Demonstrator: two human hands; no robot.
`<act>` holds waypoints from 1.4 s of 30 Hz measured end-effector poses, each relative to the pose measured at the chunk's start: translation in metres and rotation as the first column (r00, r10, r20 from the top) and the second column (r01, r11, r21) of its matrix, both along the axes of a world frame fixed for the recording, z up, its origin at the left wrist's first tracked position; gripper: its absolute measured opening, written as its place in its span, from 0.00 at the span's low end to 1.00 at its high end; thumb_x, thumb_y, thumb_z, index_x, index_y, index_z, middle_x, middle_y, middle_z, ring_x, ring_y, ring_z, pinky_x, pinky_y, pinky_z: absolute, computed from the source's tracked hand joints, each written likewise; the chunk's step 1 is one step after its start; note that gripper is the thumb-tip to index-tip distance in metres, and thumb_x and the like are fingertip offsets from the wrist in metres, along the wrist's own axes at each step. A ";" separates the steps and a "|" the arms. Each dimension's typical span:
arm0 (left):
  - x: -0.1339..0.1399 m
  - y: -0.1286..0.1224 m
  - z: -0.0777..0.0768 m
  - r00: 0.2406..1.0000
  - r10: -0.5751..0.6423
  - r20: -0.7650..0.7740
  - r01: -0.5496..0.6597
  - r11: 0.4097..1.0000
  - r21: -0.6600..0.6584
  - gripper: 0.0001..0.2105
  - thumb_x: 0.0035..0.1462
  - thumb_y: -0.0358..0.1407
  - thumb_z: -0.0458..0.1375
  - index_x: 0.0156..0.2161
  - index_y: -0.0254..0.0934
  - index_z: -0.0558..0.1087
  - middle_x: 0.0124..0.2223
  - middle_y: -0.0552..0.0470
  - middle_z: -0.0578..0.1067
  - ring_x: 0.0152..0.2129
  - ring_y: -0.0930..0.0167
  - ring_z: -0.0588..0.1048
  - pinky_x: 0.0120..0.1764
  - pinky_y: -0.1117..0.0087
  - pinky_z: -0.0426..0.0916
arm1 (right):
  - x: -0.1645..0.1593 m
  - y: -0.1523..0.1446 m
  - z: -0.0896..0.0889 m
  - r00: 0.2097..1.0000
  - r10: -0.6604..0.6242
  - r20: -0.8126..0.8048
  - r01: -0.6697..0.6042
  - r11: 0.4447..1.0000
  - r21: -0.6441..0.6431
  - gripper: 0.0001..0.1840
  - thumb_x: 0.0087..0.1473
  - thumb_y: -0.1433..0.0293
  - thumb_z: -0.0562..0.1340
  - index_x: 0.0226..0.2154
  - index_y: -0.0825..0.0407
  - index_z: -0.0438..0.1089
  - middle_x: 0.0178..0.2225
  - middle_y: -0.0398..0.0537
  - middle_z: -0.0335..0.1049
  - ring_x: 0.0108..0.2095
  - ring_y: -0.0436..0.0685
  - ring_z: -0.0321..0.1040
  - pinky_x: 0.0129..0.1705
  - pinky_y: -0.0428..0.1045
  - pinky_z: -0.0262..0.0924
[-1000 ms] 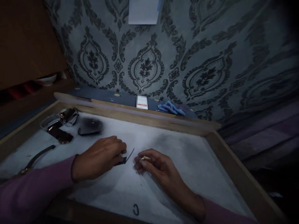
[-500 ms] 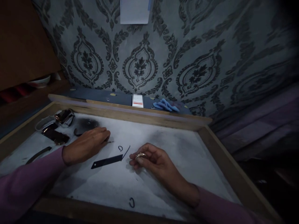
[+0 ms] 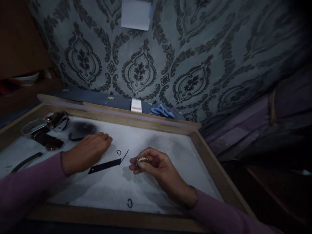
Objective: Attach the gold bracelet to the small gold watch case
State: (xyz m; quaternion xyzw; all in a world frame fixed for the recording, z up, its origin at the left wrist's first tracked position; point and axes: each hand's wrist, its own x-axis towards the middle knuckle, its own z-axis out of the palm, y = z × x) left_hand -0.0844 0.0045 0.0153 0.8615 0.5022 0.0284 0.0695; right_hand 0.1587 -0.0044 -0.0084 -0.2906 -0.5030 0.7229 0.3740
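Note:
My right hand (image 3: pixel 158 169) pinches a small, shiny gold-coloured piece (image 3: pixel 141 160) between thumb and fingers, over the white surface; its exact kind is unclear. At the left, my left hand (image 3: pixel 91 149) rests low over the tray with fingers curled closed. What they hold, if anything, is hidden. Between the hands lies a flat black blade (image 3: pixel 104 166) with a hole at one end. A thin dark strip (image 3: pixel 124 156) touches its other end. Above that sits a small dark loop (image 3: pixel 118 152), and a second dark loop (image 3: pixel 130 203) lies near the front edge.
The shallow wooden tray (image 3: pixel 209 162) has raised edges all round. Several wristwatches (image 3: pixel 48 138) and a dark curved strap (image 3: pixel 26 161) lie at its left. Behind its back edge are a blue cloth (image 3: pixel 163 110) and a small white card (image 3: pixel 136 105). A patterned wall (image 3: pixel 138 71) rises behind.
The view has swung slightly right, so everything appears shifted left. A thin pointed tip seen at my left fingertips no longer shows. My right hand keeps its hold on the gold-coloured piece.

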 end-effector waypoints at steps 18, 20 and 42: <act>0.044 -0.049 0.007 0.859 0.051 0.509 0.111 0.953 -0.282 0.11 0.67 0.38 0.39 0.41 0.39 0.62 0.28 0.56 0.70 0.22 0.72 0.68 0.25 0.71 0.56 | -0.002 -0.006 0.013 0.973 -0.151 0.177 0.079 0.929 0.362 0.06 0.56 0.68 0.66 0.38 0.48 0.77 0.36 0.47 0.78 0.33 0.53 0.75 0.38 0.50 0.73; 0.044 -0.048 0.007 0.863 0.056 0.502 0.104 0.953 -0.284 0.10 0.67 0.37 0.39 0.41 0.40 0.62 0.28 0.56 0.70 0.21 0.72 0.68 0.24 0.72 0.55 | -0.002 -0.006 0.012 0.968 -0.156 0.195 0.076 0.927 0.367 0.07 0.56 0.67 0.65 0.38 0.48 0.77 0.36 0.48 0.78 0.32 0.53 0.75 0.38 0.51 0.73; 0.045 -0.050 0.002 0.879 0.076 0.471 0.075 0.953 -0.293 0.11 0.67 0.37 0.39 0.43 0.39 0.62 0.28 0.55 0.70 0.22 0.71 0.69 0.24 0.71 0.56 | -0.003 -0.006 0.011 0.970 -0.147 0.195 0.090 0.957 0.274 0.07 0.54 0.66 0.67 0.36 0.50 0.76 0.35 0.47 0.78 0.30 0.52 0.74 0.36 0.50 0.73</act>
